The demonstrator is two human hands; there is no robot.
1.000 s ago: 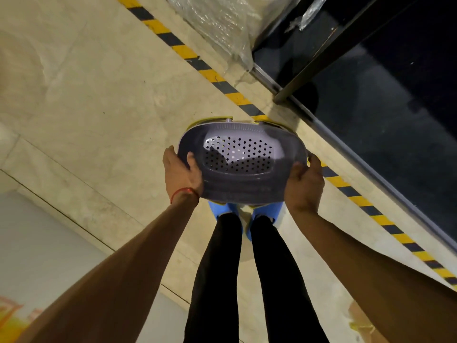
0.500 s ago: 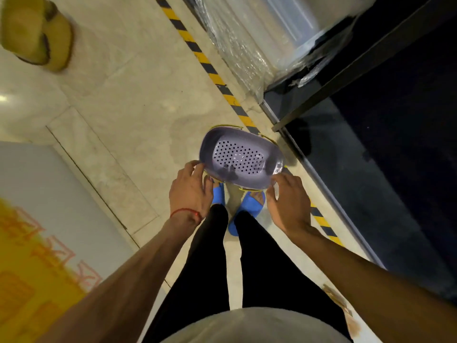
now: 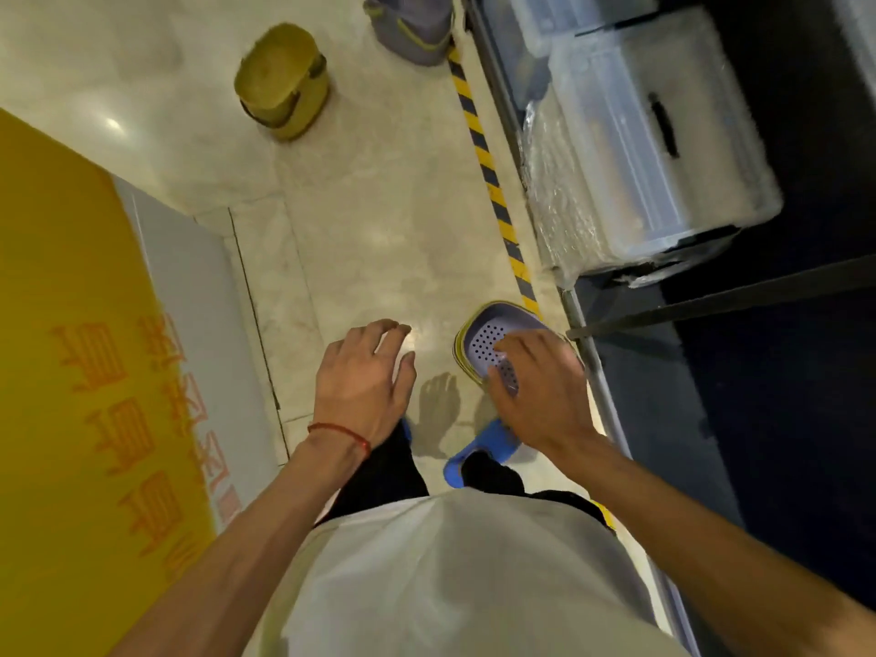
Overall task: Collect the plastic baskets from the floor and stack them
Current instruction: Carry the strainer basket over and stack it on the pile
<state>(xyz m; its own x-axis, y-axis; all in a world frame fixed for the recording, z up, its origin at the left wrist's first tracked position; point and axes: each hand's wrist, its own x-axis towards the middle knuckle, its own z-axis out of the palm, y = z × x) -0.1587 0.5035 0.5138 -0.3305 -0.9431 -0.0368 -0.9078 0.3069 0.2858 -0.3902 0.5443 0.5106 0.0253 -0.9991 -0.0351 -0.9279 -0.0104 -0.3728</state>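
Note:
A purple perforated basket (image 3: 488, 341), nested in a yellow-rimmed one, sits on the floor beside the striped tape line. My right hand (image 3: 538, 386) hovers over its near side with relaxed fingers, hiding part of it, and holds nothing. My left hand (image 3: 365, 377) hangs to the left of the basket, fingers loosely curled and empty. An upturned yellow basket (image 3: 282, 80) lies on the floor farther ahead. At the top edge a purple basket stack (image 3: 412, 26) with yellow trim stands on the floor.
Yellow-and-black tape (image 3: 490, 182) runs along a metal rail (image 3: 597, 386) on the right. Plastic-wrapped clear bins (image 3: 644, 149) sit beyond it over a dark area. A yellow panel with orange characters (image 3: 61, 334) lies on the left. My blue slippers (image 3: 483, 450) are just below my hands.
Both hands have let go of the purple basket, which now rests on the floor. The view has swung up, bringing the yellow basket and the far stack into sight.

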